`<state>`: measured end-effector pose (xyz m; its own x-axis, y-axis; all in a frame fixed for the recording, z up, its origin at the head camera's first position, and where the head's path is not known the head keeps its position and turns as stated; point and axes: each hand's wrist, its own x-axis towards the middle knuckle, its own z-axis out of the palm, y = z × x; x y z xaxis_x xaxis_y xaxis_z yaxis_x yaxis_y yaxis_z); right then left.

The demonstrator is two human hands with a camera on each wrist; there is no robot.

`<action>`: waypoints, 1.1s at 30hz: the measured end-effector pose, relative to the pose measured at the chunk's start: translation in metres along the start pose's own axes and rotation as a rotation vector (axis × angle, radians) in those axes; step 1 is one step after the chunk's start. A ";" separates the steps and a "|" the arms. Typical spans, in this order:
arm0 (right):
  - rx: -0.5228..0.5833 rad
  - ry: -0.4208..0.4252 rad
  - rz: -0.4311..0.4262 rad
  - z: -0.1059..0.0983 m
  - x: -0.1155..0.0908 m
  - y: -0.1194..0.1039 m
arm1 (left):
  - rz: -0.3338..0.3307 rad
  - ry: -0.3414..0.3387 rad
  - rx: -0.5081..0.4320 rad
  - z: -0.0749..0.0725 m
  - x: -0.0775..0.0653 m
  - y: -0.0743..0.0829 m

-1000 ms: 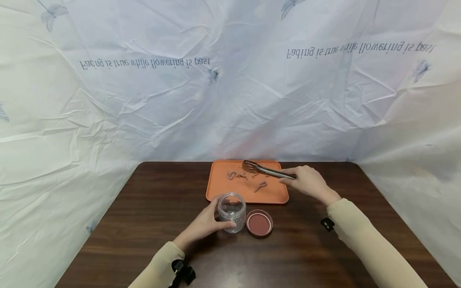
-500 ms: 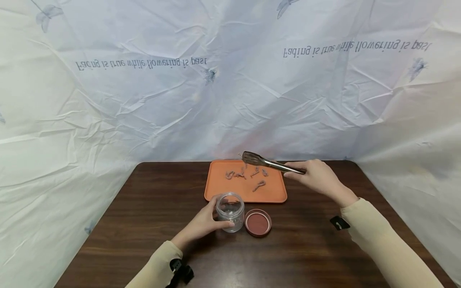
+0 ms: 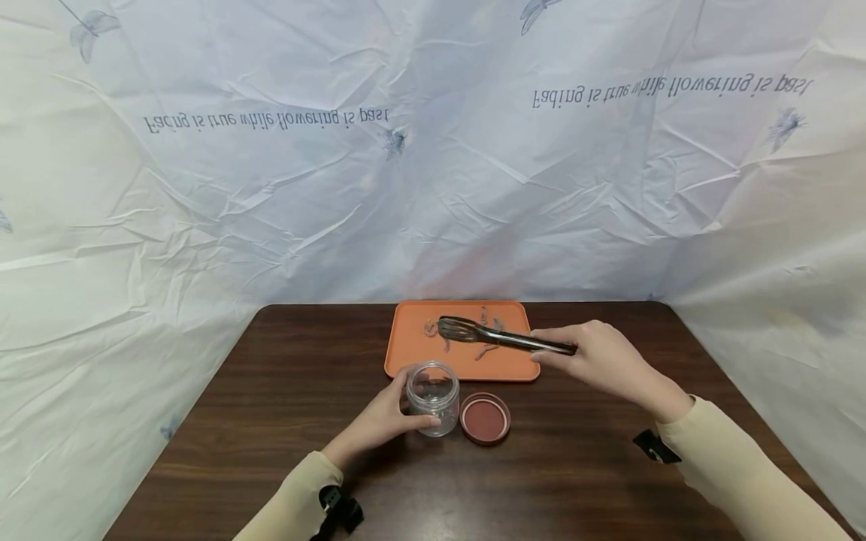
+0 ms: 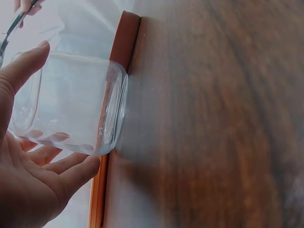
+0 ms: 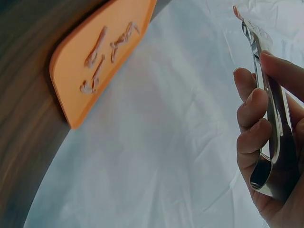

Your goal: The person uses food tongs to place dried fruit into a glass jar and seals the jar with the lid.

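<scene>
My left hand (image 3: 375,424) grips a clear, open-topped jar (image 3: 434,409), thumb on one side and fingers round the other. In the left wrist view, the jar (image 4: 73,95) looks empty. Metal tongs (image 3: 510,340) are held in my right hand (image 3: 605,364) above the orange tray (image 3: 399,362), their heads pressed together. At their tip, the right wrist view shows a small reddish-brown piece (image 5: 237,13). Several thin, brownish-pink, twisted strips (image 5: 96,47) of unclear kind lie on the tray; the tongs cover some of them in the head view.
A round reddish-brown lid (image 3: 485,418) lies just right of the jar, its inner side up. The dark wooden table (image 3: 271,391) extends to both sides. White printed sheeting (image 3: 433,225) hangs behind and at the sides.
The tongs rose off the tray's far part, then came lower, nearer and a little left, towards the jar. My left hand and the jar have stayed in place.
</scene>
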<state>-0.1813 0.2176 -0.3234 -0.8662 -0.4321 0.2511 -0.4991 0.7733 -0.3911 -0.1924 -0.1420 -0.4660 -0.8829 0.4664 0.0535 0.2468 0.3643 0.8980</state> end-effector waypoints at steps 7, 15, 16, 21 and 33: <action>0.003 -0.032 -0.026 0.011 -0.009 -0.004 | -0.008 0.004 -0.005 0.000 0.001 0.000; -0.051 -0.026 -0.061 0.026 -0.010 -0.003 | -0.008 0.003 -0.008 0.001 0.001 0.000; -0.051 -0.029 -0.061 0.027 -0.011 -0.003 | -0.006 0.002 0.000 0.001 0.001 0.000; -0.035 -0.040 -0.072 0.029 -0.015 -0.004 | 0.001 -0.005 0.020 0.000 0.001 0.000; -0.036 -0.044 -0.107 0.032 -0.015 -0.004 | 0.003 0.001 0.019 0.000 0.000 0.002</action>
<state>-0.1668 0.2063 -0.3545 -0.8088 -0.5321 0.2504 -0.5880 0.7377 -0.3318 -0.1925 -0.1413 -0.4645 -0.8827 0.4665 0.0562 0.2566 0.3784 0.8893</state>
